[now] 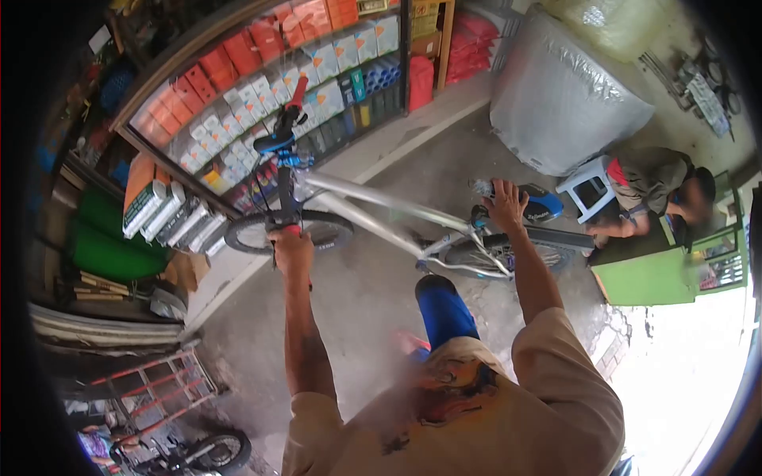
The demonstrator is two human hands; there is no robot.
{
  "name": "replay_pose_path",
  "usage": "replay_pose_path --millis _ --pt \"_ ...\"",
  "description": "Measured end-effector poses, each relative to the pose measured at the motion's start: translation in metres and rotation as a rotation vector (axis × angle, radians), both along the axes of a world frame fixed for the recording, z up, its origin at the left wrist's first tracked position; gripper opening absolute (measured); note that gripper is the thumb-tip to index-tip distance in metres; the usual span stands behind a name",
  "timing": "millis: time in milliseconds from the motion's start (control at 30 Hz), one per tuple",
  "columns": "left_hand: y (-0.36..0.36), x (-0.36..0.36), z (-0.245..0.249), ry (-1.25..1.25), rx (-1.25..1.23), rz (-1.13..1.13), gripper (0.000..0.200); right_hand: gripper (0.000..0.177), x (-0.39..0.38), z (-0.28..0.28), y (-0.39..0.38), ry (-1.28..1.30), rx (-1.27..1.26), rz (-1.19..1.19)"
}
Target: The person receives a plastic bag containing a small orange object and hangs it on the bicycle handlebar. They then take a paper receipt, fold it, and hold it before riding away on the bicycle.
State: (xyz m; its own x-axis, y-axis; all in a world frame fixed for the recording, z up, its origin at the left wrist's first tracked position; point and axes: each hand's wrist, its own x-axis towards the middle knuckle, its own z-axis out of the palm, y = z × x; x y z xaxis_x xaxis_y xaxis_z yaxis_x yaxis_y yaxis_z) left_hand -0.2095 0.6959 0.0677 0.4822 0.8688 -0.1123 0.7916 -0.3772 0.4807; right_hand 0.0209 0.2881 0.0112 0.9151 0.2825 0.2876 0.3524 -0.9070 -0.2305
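The left hand (291,249) is closing around the red handlebar grip (285,229) of a silver bicycle (381,208). The right hand (506,208) is lying flat on the blue saddle (544,209), its fingers spreading. The bicycle is standing across the concrete floor (365,297), with its front wheel (332,230) pointing toward a glass-fronted shelf (262,87) that is holding orange and white boxes. 1 blue-trousered knee (444,311) is showing just below the frame. Another person (651,182) is crouching beside a white stool (587,190), just past the saddle and near a large wrapped bundle (563,95).
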Motion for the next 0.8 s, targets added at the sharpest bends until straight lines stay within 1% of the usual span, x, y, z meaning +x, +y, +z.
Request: replay_pose_path --millis 33,133,200,233,333,433,500,533,600,700,800 --pt "0.001 0.001 0.004 -0.012 0.000 -0.007 0.088 0.056 -0.001 0.003 0.002 0.018 0.001 -0.014" --pt "-0.001 -0.004 0.007 0.037 0.007 -0.041 0.092 0.055 0.010 0.000 -0.008 0.137 -0.126 0.019" --pt "0.005 -0.007 0.005 0.041 -0.016 -0.044 0.094 0.056 0.016 0.001 -0.014 0.294 -0.227 -0.023" --pt "0.006 -0.007 0.005 0.008 -0.044 -0.053 0.090 0.056 0.028 0.004 -0.007 0.358 -0.270 -0.032" --pt "0.008 -0.013 -0.002 -0.076 -0.072 -0.051 0.084 0.063 0.030 -0.012 -0.003 0.316 -0.175 -0.104" --pt "0.005 -0.014 -0.006 -0.122 -0.033 -0.048 0.091 0.070 0.033 -0.007 0.001 0.412 -0.237 -0.149" --pt "0.004 -0.020 -0.013 -0.101 -0.028 -0.040 0.100 0.073 0.031 -0.008 -0.001 0.439 -0.262 -0.118" --pt "0.001 -0.026 -0.019 -0.104 -0.010 -0.041 0.099 0.074 0.026 -0.007 -0.007 0.457 -0.283 -0.107" --pt "-0.001 -0.035 -0.023 -0.111 0.021 -0.040 0.097 0.071 0.017 -0.003 -0.016 0.459 -0.293 -0.096" --pt "-0.013 -0.056 -0.014 -0.089 0.028 -0.041 0.094 0.066 -0.003 0.011 -0.022 0.444 -0.290 -0.029" --pt "-0.021 -0.075 -0.021 -0.102 0.029 -0.041 0.091 0.061 -0.008 0.007 -0.034 0.436 -0.309 0.011"
